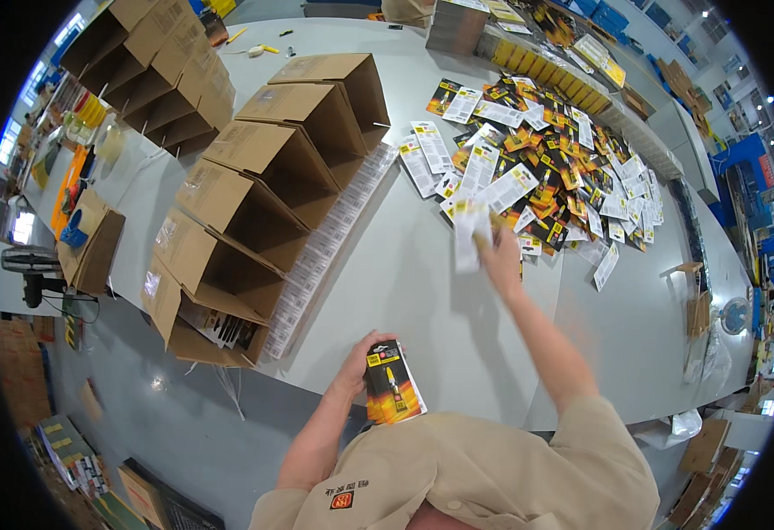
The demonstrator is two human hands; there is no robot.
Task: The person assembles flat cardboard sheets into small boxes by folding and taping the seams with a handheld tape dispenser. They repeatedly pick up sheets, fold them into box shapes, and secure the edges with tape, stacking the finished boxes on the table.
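Observation:
My left hand point(352, 364) is closed around a stack of blister cards point(394, 384), held upright near the table's front edge. The front card is black, yellow and orange, with a small glue-like tube on it. Farther out, my right hand point(500, 254) grips a white-backed blister card point(467, 237), both smeared by motion. Whether it holds more than one card I cannot tell. Just beyond that hand spreads a loose pile of blister cards point(550, 168), some showing white backs, others their dark and orange fronts.
Open cardboard boxes point(259, 146) stand in a slanted row on the left, the nearest holding cards. Beside them runs a strip of white labels or small printed boxes point(329, 256). More cardboard boxes point(153, 75) are stacked at the far left. Long packed rows point(572, 84) border the pile.

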